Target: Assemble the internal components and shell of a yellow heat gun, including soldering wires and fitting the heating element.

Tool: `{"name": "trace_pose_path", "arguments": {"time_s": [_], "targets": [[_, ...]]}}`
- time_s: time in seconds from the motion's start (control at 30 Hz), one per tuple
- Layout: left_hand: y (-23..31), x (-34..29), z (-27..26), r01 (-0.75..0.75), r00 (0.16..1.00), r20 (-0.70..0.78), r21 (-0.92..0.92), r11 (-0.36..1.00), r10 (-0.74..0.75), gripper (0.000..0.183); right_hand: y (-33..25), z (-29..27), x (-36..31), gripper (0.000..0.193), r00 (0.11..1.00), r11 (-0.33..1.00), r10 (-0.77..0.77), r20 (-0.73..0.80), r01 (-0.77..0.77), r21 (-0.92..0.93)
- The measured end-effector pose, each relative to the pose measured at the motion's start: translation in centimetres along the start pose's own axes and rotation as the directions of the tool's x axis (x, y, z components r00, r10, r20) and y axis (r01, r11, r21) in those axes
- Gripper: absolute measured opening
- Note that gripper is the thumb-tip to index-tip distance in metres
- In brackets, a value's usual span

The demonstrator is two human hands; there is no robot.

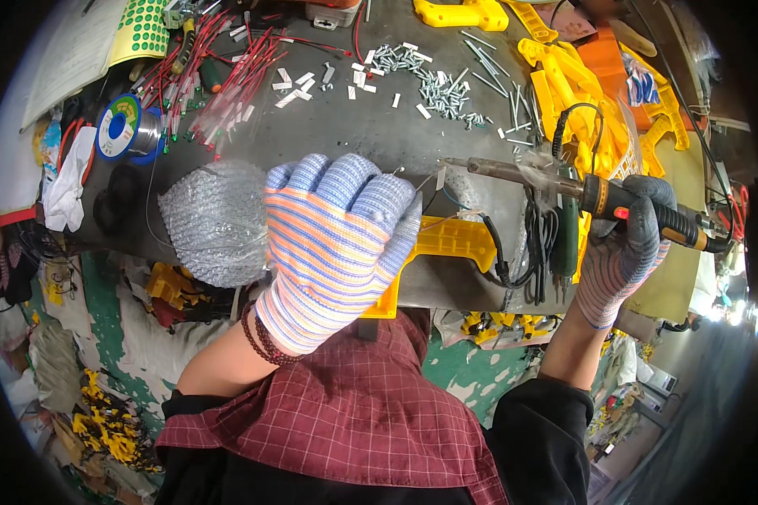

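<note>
My left hand, in a striped glove with grey-blue fingers, is closed above a yellow plastic housing. A thin shiny end of solder wire pokes out by its fingertips; the palm side is hidden. My right hand, gloved alike, grips a soldering iron by its black and orange handle. The iron's tip points left, a short way from my left fingers. Between them, a small white tag stands near thin wires that run to the housing.
A solder spool and red wires lie at the left, beside a bubble-wrapped bundle. Screws and white tags are scattered at the back. Yellow housings pile up at the right, near a green electric screwdriver.
</note>
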State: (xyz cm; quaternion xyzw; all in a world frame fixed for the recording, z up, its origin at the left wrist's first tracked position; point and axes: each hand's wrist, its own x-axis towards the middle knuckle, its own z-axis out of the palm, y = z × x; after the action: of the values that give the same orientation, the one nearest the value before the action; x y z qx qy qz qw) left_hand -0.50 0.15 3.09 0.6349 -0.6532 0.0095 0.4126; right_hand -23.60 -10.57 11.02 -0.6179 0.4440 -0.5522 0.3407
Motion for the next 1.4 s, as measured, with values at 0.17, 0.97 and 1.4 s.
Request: {"name": "trace_pose_path", "arguments": {"time_s": [0.17,0.97,1.4], "targets": [[-0.1,0.2,0.3,-0.006,1.0,0.016,0.008,1.0,0.006,0.019,1.0,-0.5,0.5,0.031,1.0,0.999,-0.029,-0.009,0.028,-0.039],[-0.4,1.1,0.9,0.012,0.999,0.043,0.069,0.998,-0.015,0.016,0.5,0.3,0.8,0.031,0.998,0.999,0.049,0.047,-0.05,0.015],[-0.4,0.9,0.7,0.005,0.999,0.045,0.053,0.999,-0.008,0.015,0.6,0.2,0.5,0.027,0.997,0.999,0.033,0.066,-0.035,0.031]]}}
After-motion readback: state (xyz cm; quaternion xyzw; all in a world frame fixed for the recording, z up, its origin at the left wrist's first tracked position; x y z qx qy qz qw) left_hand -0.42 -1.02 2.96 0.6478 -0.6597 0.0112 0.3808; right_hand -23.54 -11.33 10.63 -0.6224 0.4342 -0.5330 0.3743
